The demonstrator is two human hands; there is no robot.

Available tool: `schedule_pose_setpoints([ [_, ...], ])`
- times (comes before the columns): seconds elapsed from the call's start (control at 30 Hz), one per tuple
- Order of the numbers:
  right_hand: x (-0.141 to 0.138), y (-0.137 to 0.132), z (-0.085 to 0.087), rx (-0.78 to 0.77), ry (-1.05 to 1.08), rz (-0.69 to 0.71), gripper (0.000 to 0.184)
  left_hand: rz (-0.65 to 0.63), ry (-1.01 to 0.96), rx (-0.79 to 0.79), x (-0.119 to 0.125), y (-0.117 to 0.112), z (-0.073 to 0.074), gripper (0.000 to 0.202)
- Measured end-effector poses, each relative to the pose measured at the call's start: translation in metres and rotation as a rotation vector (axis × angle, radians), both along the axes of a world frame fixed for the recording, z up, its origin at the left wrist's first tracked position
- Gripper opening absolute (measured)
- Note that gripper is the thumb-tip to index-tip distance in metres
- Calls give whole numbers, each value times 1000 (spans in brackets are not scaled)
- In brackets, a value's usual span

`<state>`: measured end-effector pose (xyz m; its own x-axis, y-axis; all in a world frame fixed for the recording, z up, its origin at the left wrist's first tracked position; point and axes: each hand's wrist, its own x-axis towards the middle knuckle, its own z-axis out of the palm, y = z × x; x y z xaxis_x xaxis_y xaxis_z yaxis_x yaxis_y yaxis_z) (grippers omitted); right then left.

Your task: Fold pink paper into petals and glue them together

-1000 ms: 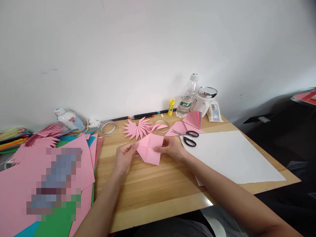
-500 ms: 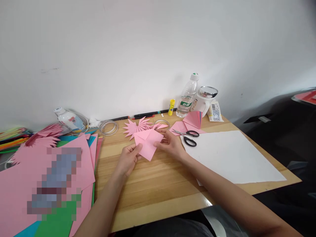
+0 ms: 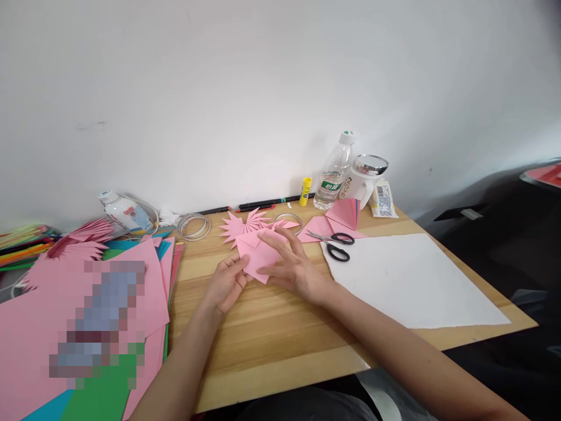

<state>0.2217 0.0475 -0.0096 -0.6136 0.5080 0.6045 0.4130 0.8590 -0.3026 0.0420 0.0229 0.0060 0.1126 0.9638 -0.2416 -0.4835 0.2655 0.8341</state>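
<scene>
1. Left hand is pinching the near-left corner of the pink folded paper, fingers closed on its edge
2. Right hand is lying over the paper's right side, fingers spread apart and flat, pressing down rather than gripping
3. The paper is sitting around the middle of the tabletop, closer to the far edge than the near one, and seems to be partly lifted at the left
4. The pink star piece is lying just beyond the paper toward the far edge, touching or nearly touching it, cannot tell which
5. Scissors are lying just right of the right hand on the edge of the white sheet, which is covering the right side of the tabletop
6. The coloured paper stack is hanging over the left edge; the tape ring, glue stick, water bottle and white mug are lined up along the far edge
7. Risk, judged: the paper could be sliding under the flat right palm, so a crease may be landing crooked, since only one corner is pinched
8. Risk, judged: the fingertips are close to the star's points, so pushing forward could be bending or shifting them
</scene>
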Motion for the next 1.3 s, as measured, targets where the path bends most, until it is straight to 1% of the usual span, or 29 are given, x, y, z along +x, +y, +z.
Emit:
schedule_pose_setpoints([
  [0.1,1,1,-1,-15,38,26,11,-12,-4,3,-1,0,-2,24],
  [0.2,-1,3,-4,-81,132,32,7,-68,12,42,0,-1,-4,27],
  [0.27,-3,4,-6,-139,205,-5,7,-128,20,70,0,-2,-3,29],
  [0.4,-5,3,-4,-232,309,-129,7,-232,49,135,3,-4,-3,32],
  [0.53,-4,0,-2,-298,324,-176,5,-269,142,191,5,-4,-10,37],
  [0.57,-4,0,-2,-316,327,-180,6,-265,172,192,5,-4,-12,36],
  [0.63,-3,0,-2,-340,342,-181,19,-252,232,187,5,-5,-14,33],
  [0.7,-2,1,-2,-350,361,-163,31,-242,290,178,5,-5,-14,31],
  [0.73,-2,2,-2,-362,365,-140,33,-235,319,173,5,-6,-13,31],
  [0.77,-2,3,-2,-381,361,-107,31,-224,347,167,5,-6,-12,32],
  [0.87,-1,4,-1,-460,320,1,15,-179,416,142,5,-6,-9,35],
  [0.93,-1,3,-1,-493,309,38,8,-163,437,135,5,-6,-7,35],
  [1.07,-1,1,2,-521,361,-28,11,-185,459,127,5,-6,-6,30],
  [1.1,-1,1,3,-524,362,-25,10,-196,466,123,5,-6,-6,29],
  [1.23,-1,3,1,-603,302,124,10,-201,495,115,4,-7,-6,28],
  [1.3,-1,4,-2,-662,314,133,14,-178,473,113,4,-6,-7,29],
])
